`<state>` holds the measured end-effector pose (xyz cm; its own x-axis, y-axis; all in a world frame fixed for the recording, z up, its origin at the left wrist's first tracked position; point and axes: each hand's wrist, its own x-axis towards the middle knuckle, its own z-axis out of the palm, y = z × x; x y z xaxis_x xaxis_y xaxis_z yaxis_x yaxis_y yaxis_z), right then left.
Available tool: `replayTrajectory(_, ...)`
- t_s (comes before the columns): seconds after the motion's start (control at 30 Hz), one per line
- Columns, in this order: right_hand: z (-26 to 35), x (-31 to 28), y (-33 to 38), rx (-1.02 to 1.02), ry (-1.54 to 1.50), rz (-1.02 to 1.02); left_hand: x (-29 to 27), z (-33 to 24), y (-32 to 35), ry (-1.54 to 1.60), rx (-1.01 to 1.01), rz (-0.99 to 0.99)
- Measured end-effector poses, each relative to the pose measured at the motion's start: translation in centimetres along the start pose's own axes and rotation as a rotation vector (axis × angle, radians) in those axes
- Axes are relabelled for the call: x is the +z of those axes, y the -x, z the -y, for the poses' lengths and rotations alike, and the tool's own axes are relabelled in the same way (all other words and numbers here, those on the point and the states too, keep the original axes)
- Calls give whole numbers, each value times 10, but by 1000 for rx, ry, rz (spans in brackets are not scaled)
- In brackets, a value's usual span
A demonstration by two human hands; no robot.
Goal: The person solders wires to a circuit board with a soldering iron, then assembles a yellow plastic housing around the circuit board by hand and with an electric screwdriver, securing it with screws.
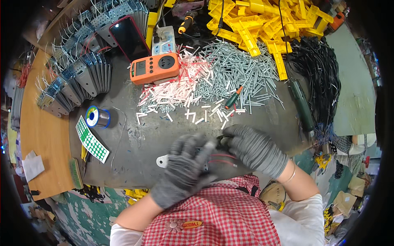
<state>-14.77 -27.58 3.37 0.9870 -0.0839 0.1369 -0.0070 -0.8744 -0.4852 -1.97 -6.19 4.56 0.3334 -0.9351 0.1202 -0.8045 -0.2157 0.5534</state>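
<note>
My left hand [180, 168], in a grey knit glove, lies closed over a metal bracket. The bracket's pale rounded tab [162, 161] with a hole sticks out to the left of the fingers. Red wires [223, 158] run out on the right between my hands. My right hand [256, 149], gloved alike, has its fingers curled at a small dark piece [223, 142] just right of my left fingertips. The fingers hide most of that piece, so its kind does not show. Both hands are low over the dark work mat [135, 143], close to its front edge.
Behind my hands lie piles of screws [242, 69] and white sleeves [180, 90], with a green-handled screwdriver [233, 97]. An orange meter [155, 68], solder spool [98, 117], green sticker sheet [91, 138] and finished-looking brackets [82, 74] stand left. Yellow plastic parts [250, 28], a corded tool [301, 104] and black cables [318, 78] lie right.
</note>
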Motion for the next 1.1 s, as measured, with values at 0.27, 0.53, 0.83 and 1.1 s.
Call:
replayTrajectory(0.27,3,-14,17,438,-385,117,54,8,-25,-40,-22,-258)
replayTrajectory(0.53,16,14,6,369,-566,-38,50,-9,-33,-370,-193,96)
replayTrajectory(0.83,7,11,-18,335,-494,143,45,10,-23,-81,80,-169)
replayTrajectory(1.1,-81,-51,-95,476,-181,-471,15,8,-25,-82,123,140)
